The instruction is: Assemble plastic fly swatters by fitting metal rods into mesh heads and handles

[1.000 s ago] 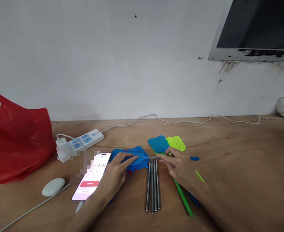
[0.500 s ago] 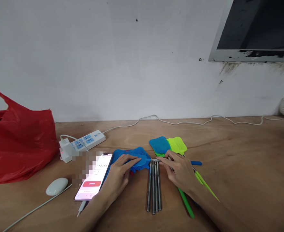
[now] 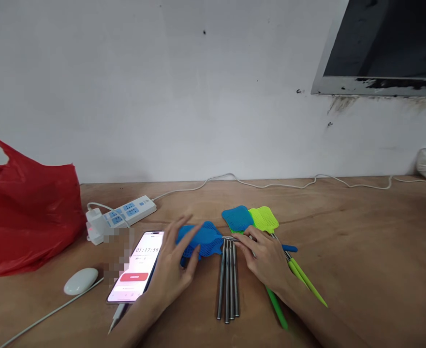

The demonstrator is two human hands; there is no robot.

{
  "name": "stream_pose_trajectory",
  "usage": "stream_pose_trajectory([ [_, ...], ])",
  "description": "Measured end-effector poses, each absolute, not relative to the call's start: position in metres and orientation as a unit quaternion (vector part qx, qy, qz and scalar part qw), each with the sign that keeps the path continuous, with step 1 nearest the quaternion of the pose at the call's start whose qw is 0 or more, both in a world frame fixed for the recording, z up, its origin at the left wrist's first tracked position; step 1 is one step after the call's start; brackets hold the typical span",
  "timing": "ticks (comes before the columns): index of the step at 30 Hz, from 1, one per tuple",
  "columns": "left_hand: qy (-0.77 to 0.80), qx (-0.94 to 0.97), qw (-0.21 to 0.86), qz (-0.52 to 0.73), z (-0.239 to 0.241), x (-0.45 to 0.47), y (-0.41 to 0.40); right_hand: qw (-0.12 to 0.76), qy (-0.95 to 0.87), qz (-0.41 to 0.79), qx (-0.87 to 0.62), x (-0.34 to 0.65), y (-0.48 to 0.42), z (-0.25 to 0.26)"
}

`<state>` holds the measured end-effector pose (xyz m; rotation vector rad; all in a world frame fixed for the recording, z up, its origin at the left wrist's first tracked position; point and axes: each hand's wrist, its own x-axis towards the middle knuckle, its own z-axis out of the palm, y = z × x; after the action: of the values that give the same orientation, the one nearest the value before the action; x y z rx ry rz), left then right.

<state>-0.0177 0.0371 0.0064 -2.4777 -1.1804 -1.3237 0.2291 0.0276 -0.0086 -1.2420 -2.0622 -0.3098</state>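
My right hand [image 3: 267,253] pinches the thin metal shaft [image 3: 229,238] that runs crosswise from the blue swatter heads; a blue handle [image 3: 289,248] sticks out beyond the hand. Slightly blurred, my left hand [image 3: 172,263] has its fingers apart over the left end of the blue mesh swatter heads [image 3: 205,237] and holds nothing. Several bare metal rods [image 3: 227,285] lie side by side, their far ends at the shaft. Behind my right hand lie a blue swatter head [image 3: 238,218] and a yellow swatter head [image 3: 265,219]. Part of the shaft is hidden by my fingers.
A lit phone [image 3: 136,266] with a cable lies beside my left forearm. Further left are a white mouse [image 3: 81,281], a power strip [image 3: 135,210] and a red plastic bag [image 3: 31,212]. Green [image 3: 277,307] and yellow handles [image 3: 309,282] lie around my right forearm.
My left hand has let go of the blue swatter head and moved back to the left, its fingers spreading. My right hand stays on the metal shaft.
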Motion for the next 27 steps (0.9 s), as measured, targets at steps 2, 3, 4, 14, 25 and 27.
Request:
stream_pose_trajectory([
  [2, -0.428, -0.765, 0.066, -0.477, 0.012, -0.015, 0.033, 0.368, -0.787, -0.094, -0.486, 0.230, 0.030, -0.008],
  [3, -0.441, -0.748, 0.066, -0.491, 0.015, -0.015, 0.032, 0.385, -0.779, -0.072, -0.490, 0.232, 0.031, -0.007],
  [4, -0.449, -0.738, 0.060, -0.500, 0.016, -0.015, 0.032, 0.410, -0.765, -0.042, -0.494, 0.233, 0.032, -0.005],
  [14, -0.465, -0.743, -0.048, -0.479, 0.013, -0.021, 0.037, 0.570, -0.417, 0.569, -0.422, 0.235, 0.035, 0.006],
  [25, -0.420, -0.809, -0.303, -0.278, 0.020, -0.007, 0.026, 0.589, -0.331, 0.650, -0.348, 0.218, 0.027, 0.009],
  [27, -0.402, -0.812, -0.330, -0.263, 0.020, -0.005, 0.024, 0.591, -0.324, 0.657, -0.337, 0.216, 0.027, 0.009],
])
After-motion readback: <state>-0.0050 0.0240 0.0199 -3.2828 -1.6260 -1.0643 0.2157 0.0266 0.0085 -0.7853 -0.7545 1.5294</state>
